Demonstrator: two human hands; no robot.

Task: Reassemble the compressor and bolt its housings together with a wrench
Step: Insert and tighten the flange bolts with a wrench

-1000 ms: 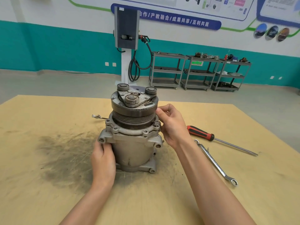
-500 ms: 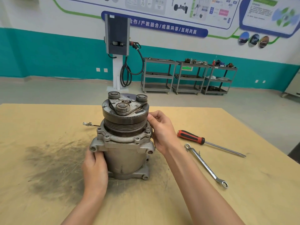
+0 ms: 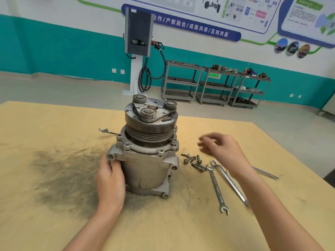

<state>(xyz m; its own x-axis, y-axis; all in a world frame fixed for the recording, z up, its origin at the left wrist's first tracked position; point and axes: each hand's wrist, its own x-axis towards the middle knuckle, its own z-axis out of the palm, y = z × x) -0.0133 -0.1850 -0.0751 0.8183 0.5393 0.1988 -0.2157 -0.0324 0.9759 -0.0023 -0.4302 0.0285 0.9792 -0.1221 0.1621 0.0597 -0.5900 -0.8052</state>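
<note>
The compressor [image 3: 148, 153] is steadied upright on the table [image 3: 54, 223] by the left hand [image 3: 110, 182], whose fingers are pressed against the housing [image 3: 145, 174] just under a flange ear. The right hand [image 3: 221, 149], blurred, is held above the table beside the bolts [image 3: 194, 161], fingers loosely spread and nothing gripped. Two wrenches [image 3: 217, 189] lie just beyond the bolts. One bolt is best picked up at a time, started by finger in its flange hole so the thread is not crossed, and only then tightened with a wrench, the housing being kept braced
</note>
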